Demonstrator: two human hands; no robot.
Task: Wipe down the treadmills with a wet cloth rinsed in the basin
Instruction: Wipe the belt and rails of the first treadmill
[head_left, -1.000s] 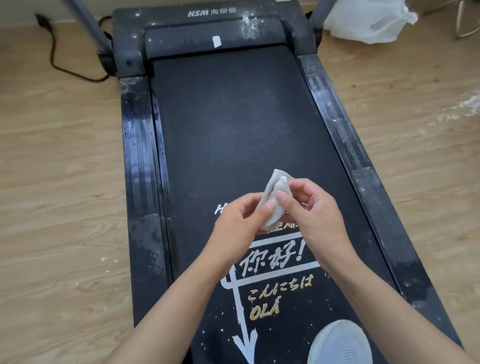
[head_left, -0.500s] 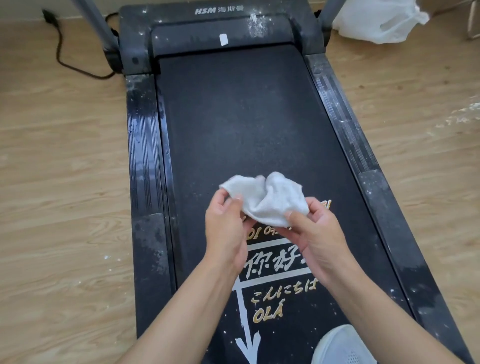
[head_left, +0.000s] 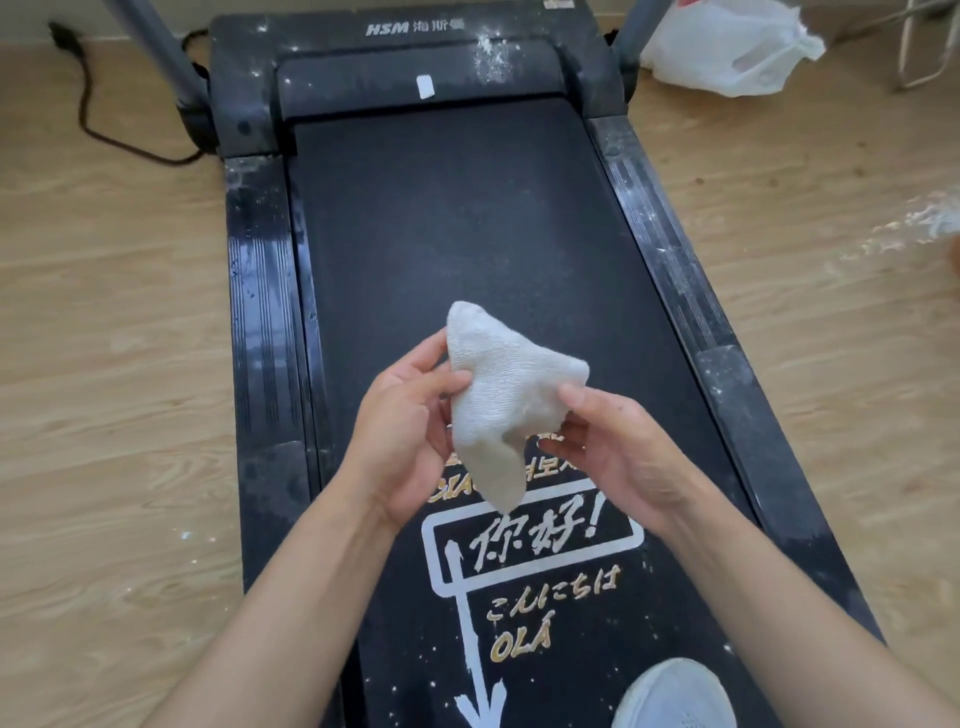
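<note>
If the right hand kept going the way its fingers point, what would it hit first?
The right hand pinches the cloth. Its fingers point left, so past the cloth it would likely meet the left hand, though depth is unclear.

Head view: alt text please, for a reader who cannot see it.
The left hand and right hand hold a crumpled white cloth above a black treadmill speckled with white dust. A white shoe stands on the belt's near end, and a white plastic bag lies on the wooden floor by the far right corner.
</note>
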